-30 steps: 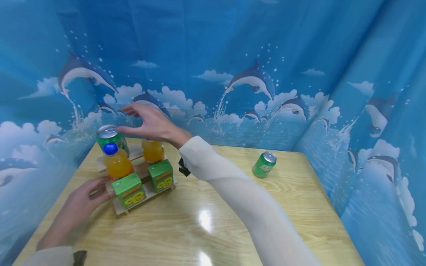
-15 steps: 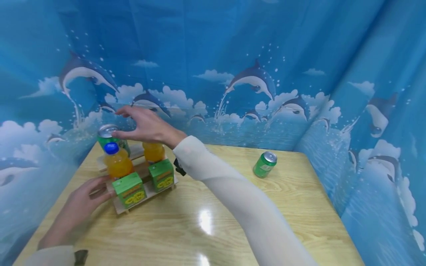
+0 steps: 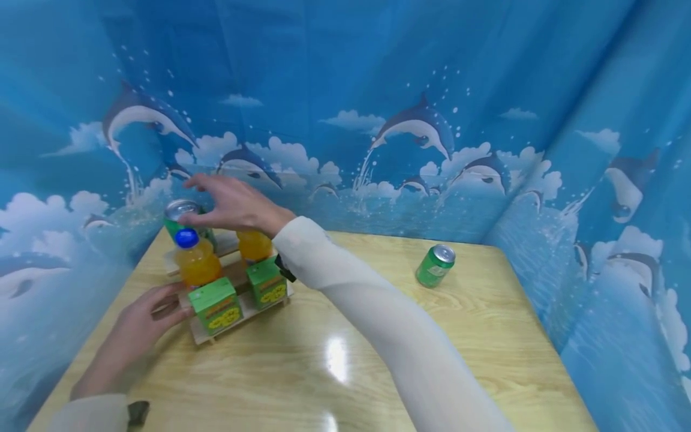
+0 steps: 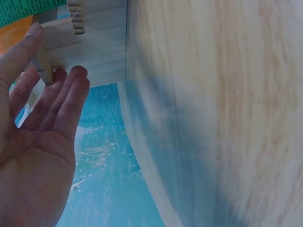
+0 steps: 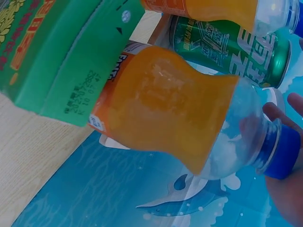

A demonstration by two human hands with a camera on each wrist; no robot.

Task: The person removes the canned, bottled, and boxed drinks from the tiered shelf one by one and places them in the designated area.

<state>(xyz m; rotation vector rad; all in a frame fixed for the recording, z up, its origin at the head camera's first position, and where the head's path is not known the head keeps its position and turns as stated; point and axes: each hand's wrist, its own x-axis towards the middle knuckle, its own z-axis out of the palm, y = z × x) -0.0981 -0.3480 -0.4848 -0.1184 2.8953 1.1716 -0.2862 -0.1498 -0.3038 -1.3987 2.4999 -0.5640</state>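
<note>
A tiered wooden rack (image 3: pixel 245 306) stands at the table's left, bearing drinks. My left hand (image 3: pixel 143 324) holds its left side, thumb and fingers either side of a wooden upright (image 4: pixel 43 68). My right hand (image 3: pixel 232 204) hovers over the back tier, fingers spread, thumb by the silver top of a green can (image 3: pixel 174 228); whether it touches is unclear. Two blue-capped orange soda bottles occupy the middle tier: the left bottle (image 3: pixel 198 264) and the right bottle (image 3: pixel 255 246), whose cap is hidden in the head view. Two green juice boxes, left (image 3: pixel 217 307) and right (image 3: pixel 268 285), sit in front.
Another green can (image 3: pixel 435 266) stands alone on the wood-grain table (image 3: pixel 378 336), right of the rack. A blue dolphin-print curtain (image 3: pixel 345 108) surrounds the table at the back and sides.
My right hand has shifted slightly left, its thumb moving farther across the can's top. The left hand keeps its hold on the rack. The head view has turned a little.
</note>
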